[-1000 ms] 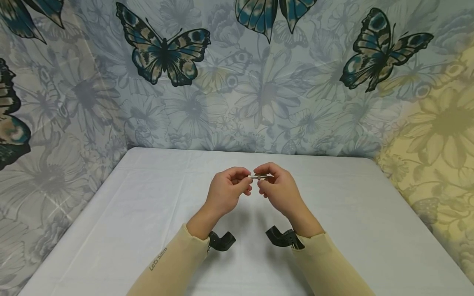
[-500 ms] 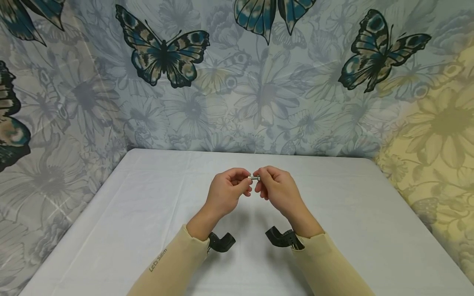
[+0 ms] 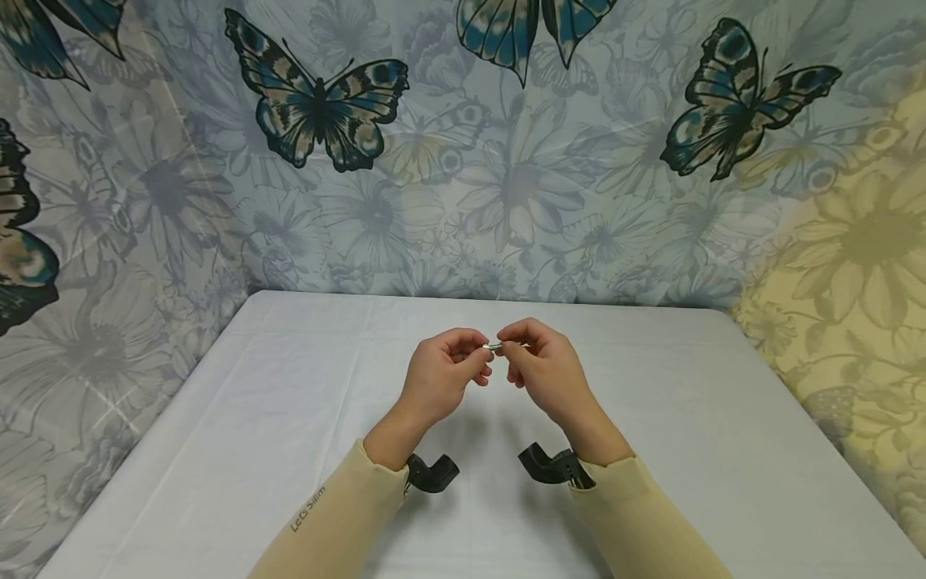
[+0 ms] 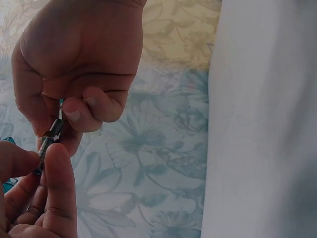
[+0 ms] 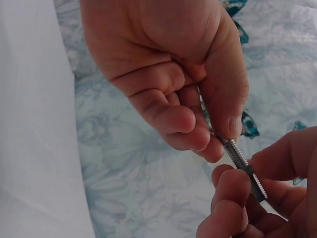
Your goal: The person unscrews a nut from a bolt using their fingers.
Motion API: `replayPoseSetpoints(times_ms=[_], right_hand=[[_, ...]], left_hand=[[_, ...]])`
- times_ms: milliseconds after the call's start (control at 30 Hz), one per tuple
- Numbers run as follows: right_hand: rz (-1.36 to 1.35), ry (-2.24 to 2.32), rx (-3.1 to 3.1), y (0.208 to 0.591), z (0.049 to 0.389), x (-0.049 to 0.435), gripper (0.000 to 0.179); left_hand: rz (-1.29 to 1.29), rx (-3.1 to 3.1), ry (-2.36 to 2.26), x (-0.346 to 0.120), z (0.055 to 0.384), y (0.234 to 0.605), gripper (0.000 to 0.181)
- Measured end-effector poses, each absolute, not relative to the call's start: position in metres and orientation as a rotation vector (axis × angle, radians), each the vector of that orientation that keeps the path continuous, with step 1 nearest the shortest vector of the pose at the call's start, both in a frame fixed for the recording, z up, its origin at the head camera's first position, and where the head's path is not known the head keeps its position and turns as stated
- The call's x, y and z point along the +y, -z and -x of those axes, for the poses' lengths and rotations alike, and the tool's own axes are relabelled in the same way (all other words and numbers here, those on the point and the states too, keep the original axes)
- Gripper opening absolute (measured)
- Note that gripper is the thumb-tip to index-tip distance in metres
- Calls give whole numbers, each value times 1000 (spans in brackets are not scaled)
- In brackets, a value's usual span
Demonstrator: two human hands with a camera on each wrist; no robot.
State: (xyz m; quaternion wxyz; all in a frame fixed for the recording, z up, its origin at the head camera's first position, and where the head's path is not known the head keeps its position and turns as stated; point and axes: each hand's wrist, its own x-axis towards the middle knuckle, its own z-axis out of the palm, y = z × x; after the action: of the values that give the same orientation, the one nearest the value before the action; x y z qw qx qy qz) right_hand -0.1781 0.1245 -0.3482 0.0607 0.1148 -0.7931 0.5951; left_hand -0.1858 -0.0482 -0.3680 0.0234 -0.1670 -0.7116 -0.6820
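Note:
A small metal bolt point(image 3: 495, 346) with a threaded shaft spans the gap between the two hands, above the table. My left hand point(image 3: 440, 366) pinches one end of it between thumb and fingertips. From the other side, my right hand point(image 3: 546, 362) has thumb and fingertips at a wider, nut-like piece on the bolt, partly hidden by the fingers. The threads of the bolt point(image 5: 237, 153) show plainly in the right wrist view, where the left hand point(image 5: 163, 74) comes from above. In the left wrist view the right hand point(image 4: 81, 59) is uppermost, with the bolt point(image 4: 45, 148) slanting below it.
A white-covered table point(image 3: 253, 418) lies under both hands. Behind it hangs a floral cloth point(image 3: 521, 185) with printed butterflies, turning yellow at the right. Black wrist mounts point(image 3: 434, 473) stick out from the beige sleeves point(image 3: 340, 507).
The right hand's thumb and fingers have shifted about the bolt, closing over its right part, then lifting and resettling. The left hand keeps its pinch in nearly the same place.

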Motion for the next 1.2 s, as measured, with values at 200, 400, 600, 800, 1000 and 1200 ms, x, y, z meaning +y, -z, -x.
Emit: replayPoseSetpoints(times_ms=[200,400,600,800,1000,1200], right_hand=[[-415,-1790,-2357,350,177,125,25],[-340,-1801,-2394,350,178,124,42],[-306,-1790,-2450,349,177,123,29],[-311,-1823,-2426,348,177,122,22],[-335,-1817,-2407,348,177,122,28],[-348,-1813,-2392,349,177,122,46]], left_hand=[[539,-2181,2123,-48,186,369,7],[534,-2170,2136,-47,185,368,8],[535,-2161,2141,-47,185,368,9],[526,-2172,2141,-47,185,368,9],[529,-2169,2136,-48,185,368,9],[518,-2170,2129,-48,186,369,8]])
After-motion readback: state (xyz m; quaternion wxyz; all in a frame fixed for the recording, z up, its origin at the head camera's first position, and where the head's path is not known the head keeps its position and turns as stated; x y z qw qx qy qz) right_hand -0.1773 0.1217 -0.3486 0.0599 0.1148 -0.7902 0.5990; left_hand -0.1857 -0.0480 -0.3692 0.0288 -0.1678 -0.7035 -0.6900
